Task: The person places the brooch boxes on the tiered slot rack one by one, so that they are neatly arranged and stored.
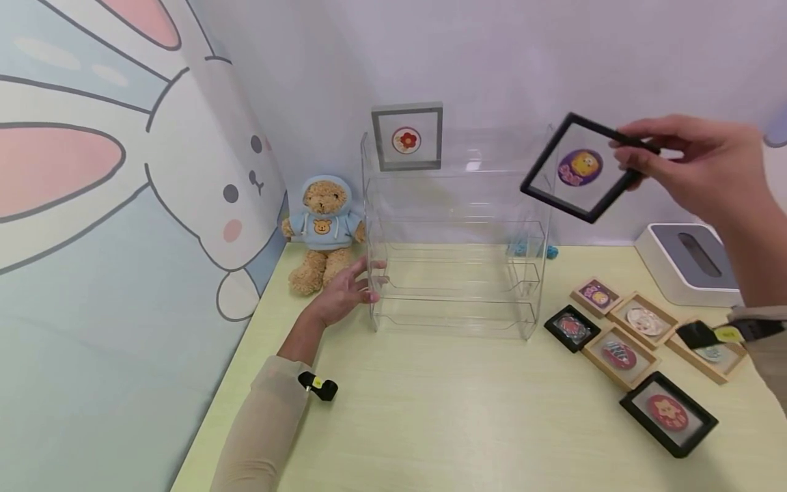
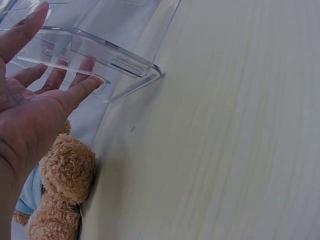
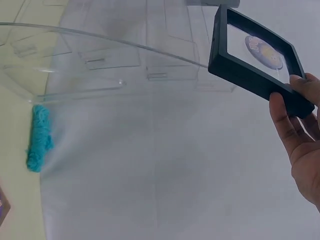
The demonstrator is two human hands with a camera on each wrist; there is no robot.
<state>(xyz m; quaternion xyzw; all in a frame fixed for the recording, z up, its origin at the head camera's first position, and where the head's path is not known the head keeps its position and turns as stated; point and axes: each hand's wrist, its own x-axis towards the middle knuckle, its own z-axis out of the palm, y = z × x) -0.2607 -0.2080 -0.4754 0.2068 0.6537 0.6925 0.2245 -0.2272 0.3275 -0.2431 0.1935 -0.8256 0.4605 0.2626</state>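
Note:
My right hand [image 1: 701, 160] pinches one corner of a black picture frame [image 1: 590, 205], held tilted in the air near the right side of a clear acrylic rack [image 1: 455, 301]. A purple-and-yellow oval badge [image 1: 581, 167] sits inside it. In the right wrist view, thumb and fingers grip the black edge from both sides. My left hand [image 1: 341, 294] touches the rack's left side. Through the clear panel in the left wrist view, the fingers [image 2: 55, 77] show extended and spread. On the rack's top tier stands a grey frame [image 1: 406, 164] with a red flower badge.
A teddy bear [image 1: 322, 225] in a blue hoodie sits left of the rack. Several wooden and black frames, including a black one [image 1: 670, 437], lie at the right. Behind them stands a white-and-grey box [image 1: 688, 263]. A blue fuzzy bundle [image 3: 40, 137] lies by the wall.

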